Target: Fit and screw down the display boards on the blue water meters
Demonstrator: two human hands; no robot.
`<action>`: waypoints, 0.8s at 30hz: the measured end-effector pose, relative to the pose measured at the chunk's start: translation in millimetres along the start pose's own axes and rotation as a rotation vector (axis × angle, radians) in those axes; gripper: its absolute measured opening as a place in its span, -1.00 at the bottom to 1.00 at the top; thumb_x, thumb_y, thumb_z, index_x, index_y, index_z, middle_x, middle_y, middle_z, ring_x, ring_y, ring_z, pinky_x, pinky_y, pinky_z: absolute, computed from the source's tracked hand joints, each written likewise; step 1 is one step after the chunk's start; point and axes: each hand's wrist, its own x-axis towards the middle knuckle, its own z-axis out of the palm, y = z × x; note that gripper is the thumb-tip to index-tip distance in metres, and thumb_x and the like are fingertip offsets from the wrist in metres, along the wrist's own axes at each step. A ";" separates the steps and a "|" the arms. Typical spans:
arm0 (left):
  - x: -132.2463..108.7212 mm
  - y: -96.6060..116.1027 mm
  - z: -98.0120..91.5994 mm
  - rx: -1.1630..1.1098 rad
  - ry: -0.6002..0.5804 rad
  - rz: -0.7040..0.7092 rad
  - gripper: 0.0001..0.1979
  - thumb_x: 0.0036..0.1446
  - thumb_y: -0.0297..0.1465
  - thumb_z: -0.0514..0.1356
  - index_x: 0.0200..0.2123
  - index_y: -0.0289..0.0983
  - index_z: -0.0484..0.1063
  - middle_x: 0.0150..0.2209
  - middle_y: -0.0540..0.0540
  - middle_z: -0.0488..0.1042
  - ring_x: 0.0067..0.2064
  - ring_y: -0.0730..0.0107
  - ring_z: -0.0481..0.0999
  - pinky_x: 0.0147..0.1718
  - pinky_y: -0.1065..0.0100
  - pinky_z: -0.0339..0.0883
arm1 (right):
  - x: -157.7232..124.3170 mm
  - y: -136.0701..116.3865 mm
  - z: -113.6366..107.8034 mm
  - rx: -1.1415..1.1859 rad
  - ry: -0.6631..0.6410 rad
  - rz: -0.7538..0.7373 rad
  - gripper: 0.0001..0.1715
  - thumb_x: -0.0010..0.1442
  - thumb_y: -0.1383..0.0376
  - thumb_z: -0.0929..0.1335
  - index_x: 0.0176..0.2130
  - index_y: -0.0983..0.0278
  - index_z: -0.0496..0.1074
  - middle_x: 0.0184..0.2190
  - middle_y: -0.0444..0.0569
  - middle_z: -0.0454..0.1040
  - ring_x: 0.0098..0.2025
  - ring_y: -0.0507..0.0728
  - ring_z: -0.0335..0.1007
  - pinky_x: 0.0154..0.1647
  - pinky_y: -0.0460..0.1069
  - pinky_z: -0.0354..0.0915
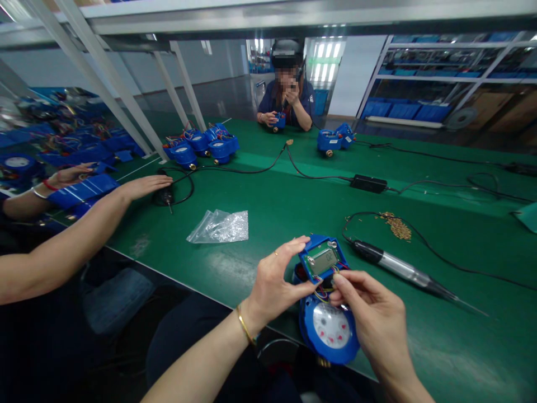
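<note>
Far left of your hands, a co-worker's hand (146, 187) reaches one dark power tool (166, 196). At least four blue assemblies (222, 150) cluster beyond it. Clear plastic packaging (222, 226) lies nearer your left hand (274, 274), with green tabletop (255, 193) giving room between them. Your left hand clamps one display housing (325, 258) by its edges. Below the housing, between your hands, one blue meter (333, 327) sits at the table's near edge. Your right hand (373, 308) pinches the coloured wires (322, 294); how many is hidden. Just beyond it lies one silver-black screwdriver (405, 267), with small brass pieces (398, 228) farther off.
</note>
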 end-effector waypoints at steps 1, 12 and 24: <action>-0.1 0.0 0.1 0.000 0.000 -0.003 -0.40 -0.02 -0.45 0.45 0.08 -0.26 0.32 0.10 -0.26 0.54 0.17 0.19 0.53 0.17 0.18 0.44 | 0.3 0.0 0.1 0.004 0.002 0.004 -0.69 -0.01 0.12 0.57 -0.36 0.29 0.59 -0.58 -0.04 0.55 -0.58 0.03 0.50 -0.52 -0.21 0.44; 0.4 -0.3 -0.1 0.006 -0.010 -0.015 -0.40 -0.03 -0.44 0.45 0.08 -0.26 0.33 0.10 -0.27 0.54 0.15 0.18 0.55 0.15 0.16 0.46 | 0.1 -1.5 0.4 -0.022 0.005 0.012 -0.65 -0.01 0.10 0.56 -0.35 0.32 0.57 -0.57 -0.02 0.56 -0.56 0.04 0.51 -0.51 -0.20 0.45; -1.5 -2.7 0.1 -0.008 -0.001 -0.042 -0.40 -0.03 -0.42 0.46 0.08 -0.26 0.35 0.10 -0.24 0.55 0.15 0.18 0.55 0.15 0.16 0.46 | 1.8 0.3 -0.3 -0.038 0.002 0.021 -0.64 0.01 0.10 0.55 -0.34 0.32 0.56 -0.58 -0.03 0.55 -0.56 0.03 0.51 -0.51 -0.20 0.44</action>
